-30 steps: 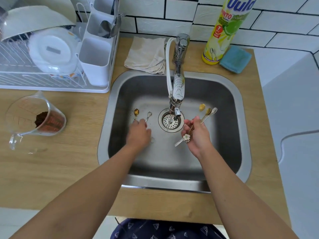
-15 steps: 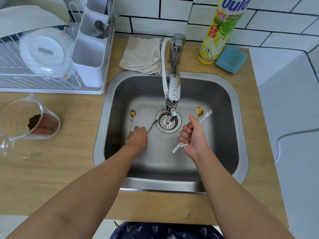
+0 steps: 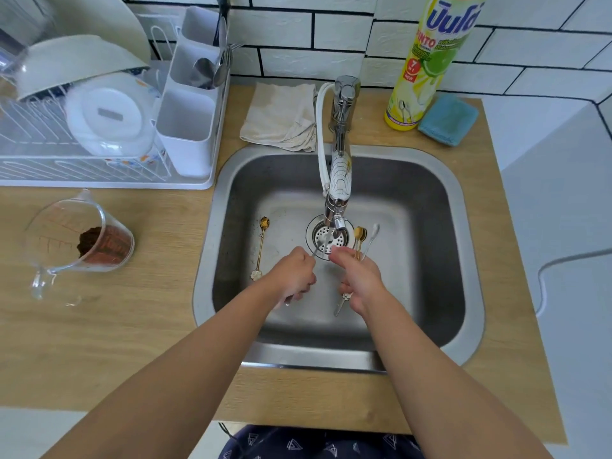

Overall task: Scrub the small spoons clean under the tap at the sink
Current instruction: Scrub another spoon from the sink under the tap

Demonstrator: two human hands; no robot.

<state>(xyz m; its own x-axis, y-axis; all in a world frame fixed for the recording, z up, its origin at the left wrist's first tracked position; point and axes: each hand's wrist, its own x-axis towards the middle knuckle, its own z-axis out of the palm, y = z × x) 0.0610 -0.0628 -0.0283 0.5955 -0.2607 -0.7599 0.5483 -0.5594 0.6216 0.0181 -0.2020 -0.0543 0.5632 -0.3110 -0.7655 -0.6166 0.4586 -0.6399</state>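
Gripping a silver spoon (image 3: pixel 317 249) in the left hand (image 3: pixel 291 276), right hand (image 3: pixel 359 276) clutching two more spoons (image 3: pixel 361 238); thin, wet, probably slippery, so hold mid-handle.

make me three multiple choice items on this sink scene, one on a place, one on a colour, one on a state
1. Where does the loose gold spoon lie?
A. sink floor, left of the drain
B. dish rack
C. counter

2. What colour is the sponge?
A. pink
B. blue
C. black

3. What is the left hand doing?
A. resting open
B. gripping a silver spoon
C. turning the tap

Key: 1 A, it lies flat left of the drain. 2 B, it sits blue beside the dish soap bottle. 3 B, fingers curl round the silver spoon.
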